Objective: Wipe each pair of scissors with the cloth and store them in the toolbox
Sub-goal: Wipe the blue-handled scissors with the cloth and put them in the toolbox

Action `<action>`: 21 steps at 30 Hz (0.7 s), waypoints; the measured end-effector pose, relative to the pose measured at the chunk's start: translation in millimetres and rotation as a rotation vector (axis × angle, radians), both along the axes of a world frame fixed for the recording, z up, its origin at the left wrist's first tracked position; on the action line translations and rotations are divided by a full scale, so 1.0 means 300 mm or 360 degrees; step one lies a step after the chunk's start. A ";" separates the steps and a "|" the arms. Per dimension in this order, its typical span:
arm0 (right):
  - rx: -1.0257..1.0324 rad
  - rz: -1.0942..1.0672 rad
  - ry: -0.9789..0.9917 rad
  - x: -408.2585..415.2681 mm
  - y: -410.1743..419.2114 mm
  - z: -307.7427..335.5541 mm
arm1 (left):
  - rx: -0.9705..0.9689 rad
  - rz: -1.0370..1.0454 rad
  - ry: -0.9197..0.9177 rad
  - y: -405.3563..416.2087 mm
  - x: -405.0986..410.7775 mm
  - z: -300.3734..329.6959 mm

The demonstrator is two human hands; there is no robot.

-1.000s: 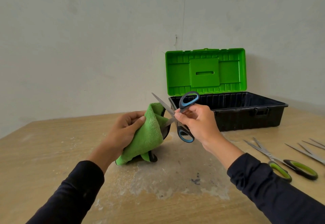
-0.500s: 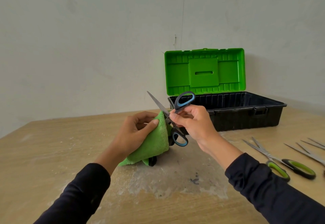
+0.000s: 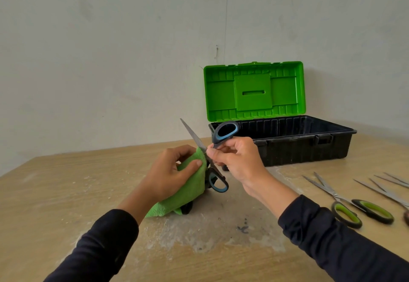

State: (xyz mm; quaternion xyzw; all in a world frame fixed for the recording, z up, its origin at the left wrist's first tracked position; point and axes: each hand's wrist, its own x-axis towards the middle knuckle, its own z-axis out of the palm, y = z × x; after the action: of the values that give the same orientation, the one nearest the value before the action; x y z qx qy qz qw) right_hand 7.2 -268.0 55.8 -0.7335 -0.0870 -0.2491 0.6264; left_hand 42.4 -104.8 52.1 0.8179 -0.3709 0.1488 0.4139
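Makeshift workshop: scuffed wooden bench [image 3: 66,193] w/ open green-lidded toolbox [image 3: 283,140], bare plaster wall [image 3: 110,49] behind.

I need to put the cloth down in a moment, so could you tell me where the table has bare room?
The table is bare left of the left hand, out to its far-left edge, and along the near edge between the sleeves. Right of the right hand it is crowded: green-handled scissors and more blades lie before the toolbox.
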 end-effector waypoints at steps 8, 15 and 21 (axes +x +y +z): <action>-0.0276 0.0010 -0.0128 0.004 -0.004 0.002 | -0.0156 0.0024 -0.0067 -0.002 -0.005 0.016; -0.0132 0.0095 -0.0121 -0.003 -0.024 0.018 | -0.0066 0.0056 -0.0176 -0.018 -0.019 0.017; -0.0087 0.0118 -0.0145 -0.004 -0.054 0.041 | -0.0150 0.0093 -0.0136 0.003 -0.014 0.030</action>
State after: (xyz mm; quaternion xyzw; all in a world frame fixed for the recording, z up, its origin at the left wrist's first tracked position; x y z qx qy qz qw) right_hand 6.0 -284.1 68.2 -0.7345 -0.1493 -0.2565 0.6102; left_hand 38.1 -103.8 61.0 0.8009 -0.3568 0.2130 0.4312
